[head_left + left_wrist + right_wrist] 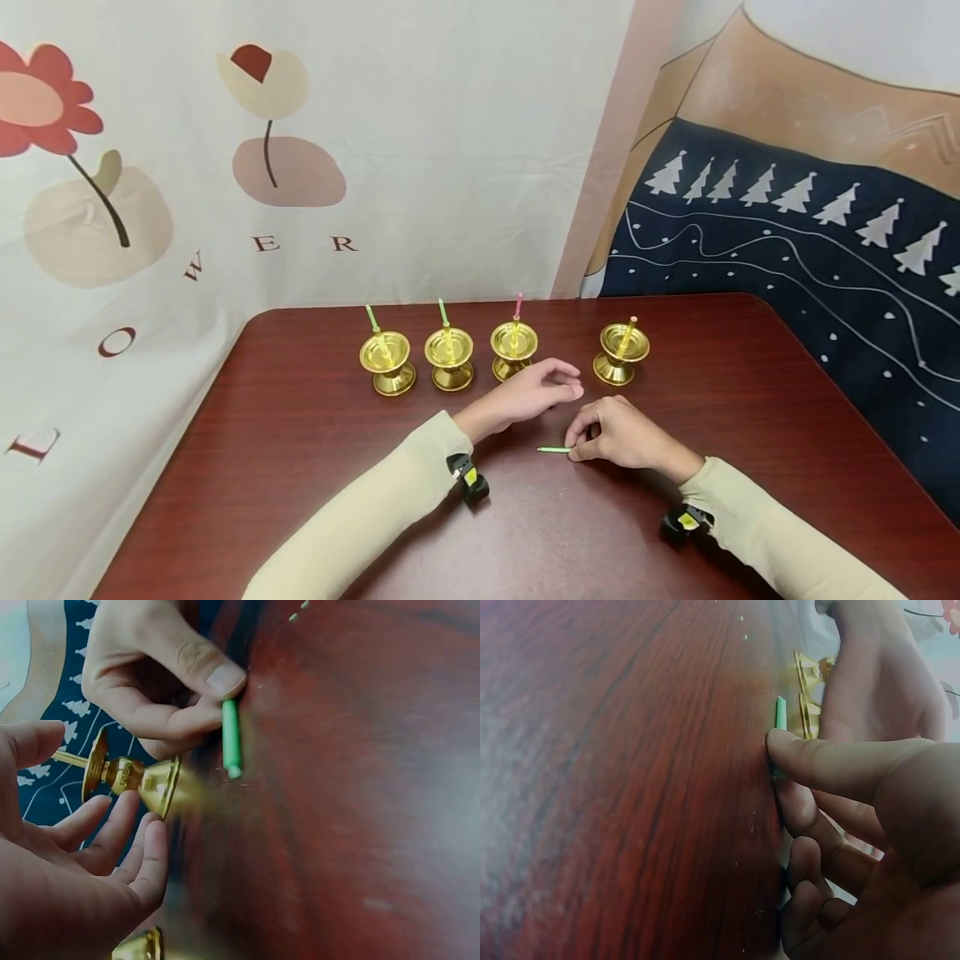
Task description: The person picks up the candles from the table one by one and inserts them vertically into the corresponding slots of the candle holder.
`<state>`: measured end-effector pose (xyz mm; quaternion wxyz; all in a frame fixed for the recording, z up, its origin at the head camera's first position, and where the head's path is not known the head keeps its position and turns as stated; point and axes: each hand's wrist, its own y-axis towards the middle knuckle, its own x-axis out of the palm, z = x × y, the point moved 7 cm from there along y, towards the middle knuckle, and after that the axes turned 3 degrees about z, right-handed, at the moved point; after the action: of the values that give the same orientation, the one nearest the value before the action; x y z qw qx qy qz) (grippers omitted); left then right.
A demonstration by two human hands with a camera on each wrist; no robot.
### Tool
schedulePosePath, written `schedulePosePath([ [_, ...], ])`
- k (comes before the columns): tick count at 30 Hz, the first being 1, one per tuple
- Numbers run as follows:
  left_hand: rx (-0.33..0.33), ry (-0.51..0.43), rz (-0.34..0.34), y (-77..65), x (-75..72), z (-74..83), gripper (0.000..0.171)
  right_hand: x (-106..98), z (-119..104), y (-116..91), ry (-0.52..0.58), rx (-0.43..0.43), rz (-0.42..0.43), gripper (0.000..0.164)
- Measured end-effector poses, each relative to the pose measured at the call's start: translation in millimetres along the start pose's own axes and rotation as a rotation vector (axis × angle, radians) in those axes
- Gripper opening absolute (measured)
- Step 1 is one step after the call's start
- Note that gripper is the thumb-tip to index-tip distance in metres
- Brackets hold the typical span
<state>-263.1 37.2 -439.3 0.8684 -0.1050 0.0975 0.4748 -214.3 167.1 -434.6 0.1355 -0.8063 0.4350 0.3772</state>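
Note:
Low on the tabletop, my right hand point(618, 433) pinches one end of a thin green candle point(553, 450) between thumb and forefinger. The rest of the candle sticks out to the left, lying nearly level. In the right wrist view its pale green tip point(781, 711) shows past the thumb. My left hand point(528, 393) hovers palm inward with loosely bent fingers and holds nothing. Behind its fingertips stands a brass holder point(617, 371) with a short gold stem in its cup. Partly hidden by the left hand is another brass holder point(510, 335) bearing a pink candle point(518, 306).
Further left stand two more brass holders, a middle holder point(452, 375) with a green candle point(443, 312) and a far-left holder point(393, 379) with a tilted green candle point(371, 318). The dark red table point(300, 442) meets a printed cloth point(450, 167) at its back edge.

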Motion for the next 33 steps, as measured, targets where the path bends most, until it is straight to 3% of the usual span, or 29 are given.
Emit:
schedulePosePath([
  [7,-0.006,0.033,0.027,28.5,8.8,9.8,0.063,-1,-1,-3,0.006,-0.012,-0.009,0.019],
  [12,-0.019,0.108,0.052,45.0,14.9,15.8,0.072,-2,-1,-4,0.009,-0.016,-0.012,0.020],
  [19,0.017,0.158,0.079,65.9,20.3,20.3,0.083,-1,0,-4,0.001,-0.029,-0.014,0.020],
  [25,0.058,0.164,0.085,77.5,25.9,19.5,0.087,0,2,-4,-0.009,-0.029,-0.010,0.021],
  [33,0.082,0.147,0.078,82.1,31.3,20.4,0.082,-2,2,-6,-0.027,-0.027,-0.008,0.022],
])
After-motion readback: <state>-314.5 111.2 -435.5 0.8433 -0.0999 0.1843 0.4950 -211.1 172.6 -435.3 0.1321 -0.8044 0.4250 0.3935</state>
